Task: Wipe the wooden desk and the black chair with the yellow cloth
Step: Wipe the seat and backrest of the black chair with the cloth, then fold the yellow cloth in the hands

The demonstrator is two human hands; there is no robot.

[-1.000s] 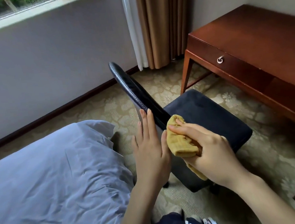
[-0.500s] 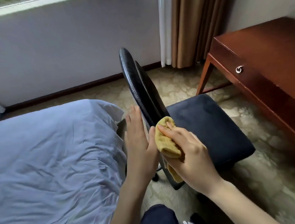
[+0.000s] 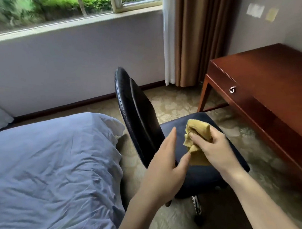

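Two withdrawals from black chair (image 3: 134, 115) | left hand (image 3: 162, 170) fingers straight | right hand (image 3: 213, 149) clutching yellow cloth (image 3: 200, 129)

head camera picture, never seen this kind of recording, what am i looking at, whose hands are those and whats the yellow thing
There is no machine here. A person wears a wide-angle camera on the head, so the one picture looks forward and down at their own two bare hands. The right hand grips a crumpled yellow cloth, held over the seat of a black chair. Whether it touches the seat cannot be told. The left hand is open and holds nothing, its fingers straight and its thumb close to the cloth's hanging end. To the right stands a wooden desk. To the left is a bed with rumpled sheets. Behind are a window and a curtain.
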